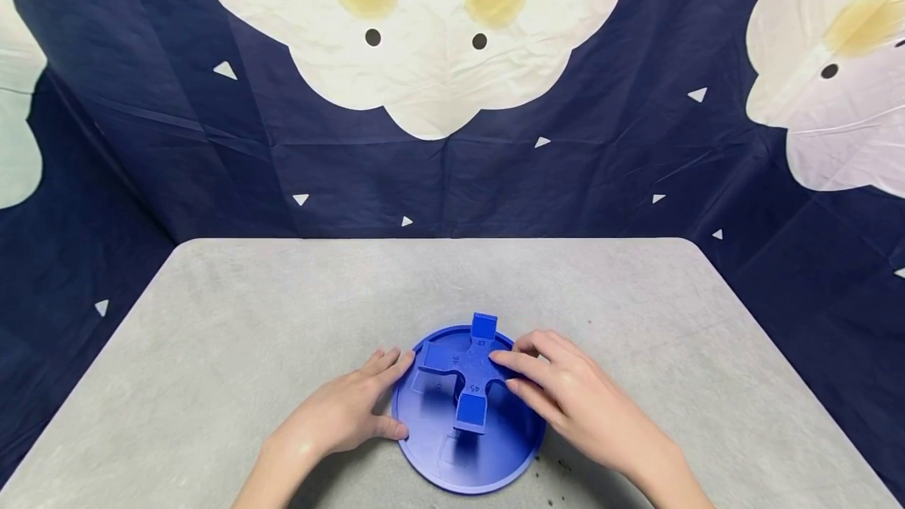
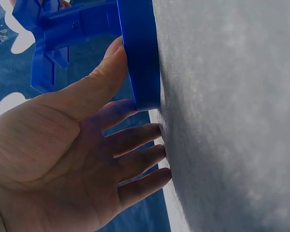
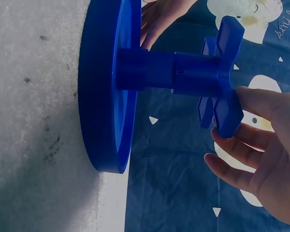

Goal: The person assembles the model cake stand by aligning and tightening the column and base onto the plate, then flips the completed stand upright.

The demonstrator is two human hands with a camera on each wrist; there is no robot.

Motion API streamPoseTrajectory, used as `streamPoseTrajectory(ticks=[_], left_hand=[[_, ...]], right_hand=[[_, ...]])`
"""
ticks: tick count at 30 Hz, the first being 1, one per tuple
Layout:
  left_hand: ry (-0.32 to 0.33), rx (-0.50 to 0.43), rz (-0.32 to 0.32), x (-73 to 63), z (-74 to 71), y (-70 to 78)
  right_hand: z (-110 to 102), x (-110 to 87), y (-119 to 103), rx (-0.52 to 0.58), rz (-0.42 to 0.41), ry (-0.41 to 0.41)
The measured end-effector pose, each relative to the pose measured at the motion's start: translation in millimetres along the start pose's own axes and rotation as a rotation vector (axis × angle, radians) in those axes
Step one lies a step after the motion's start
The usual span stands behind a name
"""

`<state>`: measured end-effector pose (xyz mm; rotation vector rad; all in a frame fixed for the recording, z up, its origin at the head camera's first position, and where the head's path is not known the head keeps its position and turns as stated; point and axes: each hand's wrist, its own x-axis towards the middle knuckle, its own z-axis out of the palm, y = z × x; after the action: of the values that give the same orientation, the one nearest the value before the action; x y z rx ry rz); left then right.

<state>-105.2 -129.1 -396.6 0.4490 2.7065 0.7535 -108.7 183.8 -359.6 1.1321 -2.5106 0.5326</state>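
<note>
A round blue tray-like base (image 1: 498, 458) with a raised rim lies on the table. From its middle rises a blue post (image 3: 159, 70), built of stacked sections in the right wrist view. On top of the post sits a blue four-armed cross piece (image 1: 477, 369) with tilted pads and small numbers on its arms. My left hand (image 1: 342, 408) rests against the base's left rim, thumb and index finger touching it, the other fingers stretched toward the table. My right hand (image 1: 583, 393) pinches the right arm of the cross piece between thumb and fingers, hiding most of that arm.
The grey table (image 1: 283, 297) extends around the base on all sides. Small dark specks (image 1: 563, 465) lie on it right of the base. A dark blue cloth (image 1: 608, 171) with clouds and triangles hangs behind and at both sides.
</note>
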Motion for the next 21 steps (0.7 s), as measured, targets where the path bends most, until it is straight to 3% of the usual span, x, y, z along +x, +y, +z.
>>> streamPoseTrajectory(ticks=[11, 21], left_hand=[[-0.001, 0.002, 0.004, -0.1, 0.1, 0.3], [-0.006, 0.002, 0.001, 0.7, 0.3, -0.4]], right_hand=[[-1.8, 1.2, -3.0, 0.036, -0.081, 0.011], [-2.7, 0.2, -3.9, 0.056, -0.085, 0.006]])
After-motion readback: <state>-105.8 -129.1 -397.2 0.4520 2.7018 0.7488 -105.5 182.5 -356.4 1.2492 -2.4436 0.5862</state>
